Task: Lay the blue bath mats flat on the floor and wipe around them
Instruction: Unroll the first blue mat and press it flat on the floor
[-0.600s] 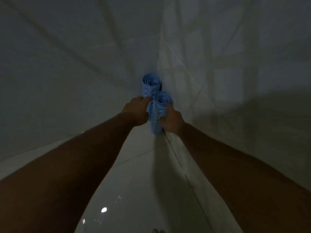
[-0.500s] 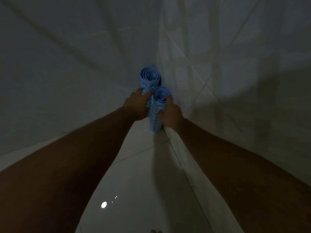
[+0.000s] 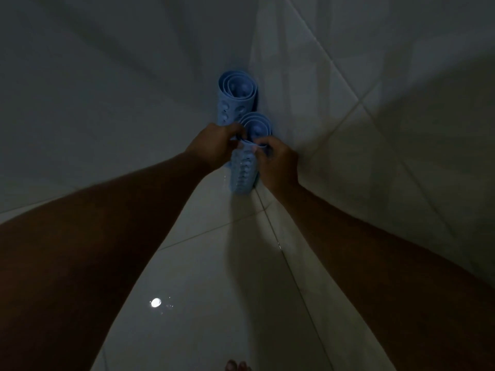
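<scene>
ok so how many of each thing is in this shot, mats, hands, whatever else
rolled blue bath mats: 2, the far mat and the near mat, both upright in the wall corner
hands: 2, left hand and right hand, both on the near mat
toes at the bottom edge: count unclear
total: 4 countable things

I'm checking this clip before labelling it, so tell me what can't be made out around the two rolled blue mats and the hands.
Head view only:
- Near rolled mat: its middle is covered by the left hand and right hand.
- Far rolled mat: its base is hidden behind the near roll and the left hand.
- Toes: cut off by the bottom edge.
- Any wiping cloth: none visible; dim light hides fine detail.
</scene>
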